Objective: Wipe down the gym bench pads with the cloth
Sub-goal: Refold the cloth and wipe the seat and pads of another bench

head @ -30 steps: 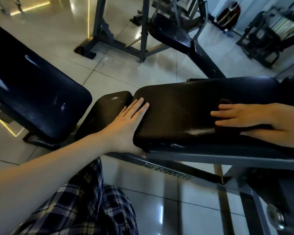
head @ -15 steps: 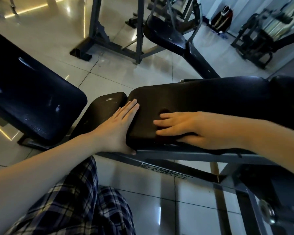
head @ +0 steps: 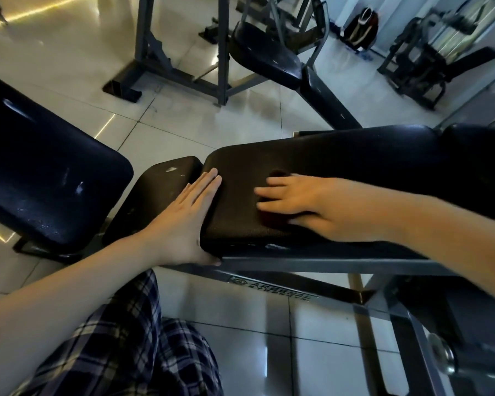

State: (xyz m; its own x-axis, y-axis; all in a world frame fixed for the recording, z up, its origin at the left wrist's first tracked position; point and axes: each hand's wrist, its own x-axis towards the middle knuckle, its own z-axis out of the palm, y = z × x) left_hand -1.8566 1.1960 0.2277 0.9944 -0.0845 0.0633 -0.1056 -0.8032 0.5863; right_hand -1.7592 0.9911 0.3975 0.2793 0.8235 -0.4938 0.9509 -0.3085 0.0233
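Back pad [head: 355, 155]: long black textured pad, running from frame centre to the right edge, mounted on a grey steel rail [head: 312, 264].
Seat pad [head: 160, 190]: shorter black pad, just beside the left end of the back pad, with pale scuff marks on its upper face.
Cloth [head: 270, 219]: dark folded piece lying on the top face of the back pad near its left end. Most of it is covered by the right hand, with only its edges showing beyond the fingers.
Right hand [head: 312, 204]: palm down on the cloth, fingers straight and slightly spread, pressing it flat against the pad. Nothing is curled round or pinched.
Left hand [head: 183, 221]: laid flat against the left end of the back pad, in the gap beside the seat pad. Fingers are straight and together, and the thumb tip lies along the pad's lower edge.
Frame label [head: 272, 288]: plate on the lower beam, reading "ARSENAL".
Neighbouring bench pad [head: 46, 172]: large black pad at the left, well apart from both hands.
Plaid trousers [head: 126, 352]: at the bottom left, below the left forearm.
Floor [head: 183, 115]: glossy pale tiles.
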